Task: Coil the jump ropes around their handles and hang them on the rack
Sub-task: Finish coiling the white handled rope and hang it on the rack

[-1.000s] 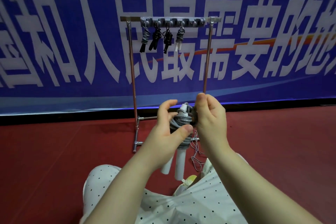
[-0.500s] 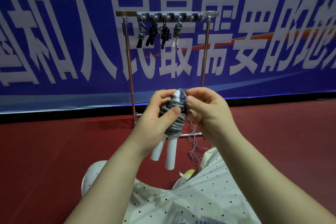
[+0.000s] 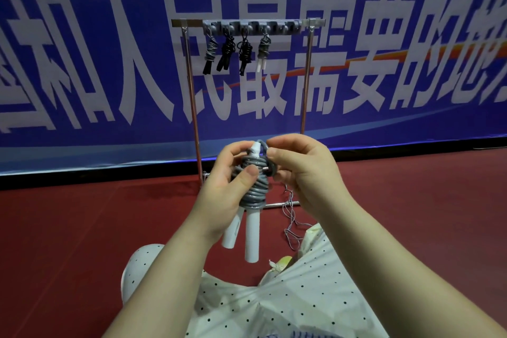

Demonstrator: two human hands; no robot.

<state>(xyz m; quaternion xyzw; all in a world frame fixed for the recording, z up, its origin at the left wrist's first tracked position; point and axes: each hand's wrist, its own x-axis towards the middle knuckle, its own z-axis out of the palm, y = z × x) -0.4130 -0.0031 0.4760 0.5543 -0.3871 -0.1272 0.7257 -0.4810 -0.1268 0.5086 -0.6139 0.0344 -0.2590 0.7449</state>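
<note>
Now the left hand grips the coiled rope at frame centre; the right hand pinches its last loop. Next, probably, hanging it on the rack above.

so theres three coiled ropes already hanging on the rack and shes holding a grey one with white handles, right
Not quite: the head view shows four coiled ropes hanging on the rack, not three. The rest holds: both hands hold a grey rope with white handles.

Dim even indoor light, soft focus, wide-angle bowing at edges
</note>
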